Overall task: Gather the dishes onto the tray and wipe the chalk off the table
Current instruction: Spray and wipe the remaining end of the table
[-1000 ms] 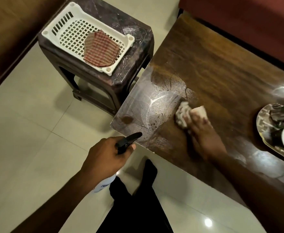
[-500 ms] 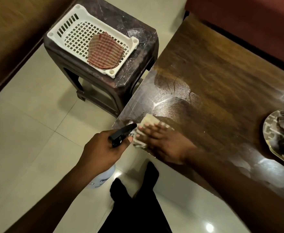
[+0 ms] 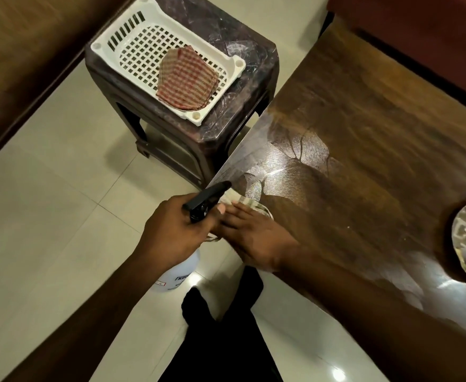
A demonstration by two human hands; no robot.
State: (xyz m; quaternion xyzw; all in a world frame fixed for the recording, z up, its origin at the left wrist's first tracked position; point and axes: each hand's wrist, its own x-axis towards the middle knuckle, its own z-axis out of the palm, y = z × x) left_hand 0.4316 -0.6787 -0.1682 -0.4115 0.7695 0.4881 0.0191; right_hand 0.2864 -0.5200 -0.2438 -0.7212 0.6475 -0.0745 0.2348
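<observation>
My right hand [image 3: 254, 238] presses flat on a pale wiping cloth [image 3: 249, 195] at the near left corner of the dark wooden table [image 3: 364, 128]. The tabletop there looks wet and shiny with faint smears. My left hand [image 3: 176, 232] grips a white spray bottle [image 3: 181, 274] by its black trigger head [image 3: 207, 198], just off the table corner, close beside the right hand. A shiny tray [image 3: 463, 238] holding dishes shows at the right edge, mostly cut off.
A dark plastic stool [image 3: 215, 128] stands left of the table with a white lattice basket [image 3: 132, 45] on it, holding a folded red checked cloth [image 3: 186, 78]. Pale floor tiles lie below. My dark trouser legs are at the bottom. A reddish sofa sits behind the table.
My right hand slid the cloth from mid-table toward the near left corner, ending beside the spray bottle. The white chalk arc it passed over is gone. The left hand stayed about where it was.
</observation>
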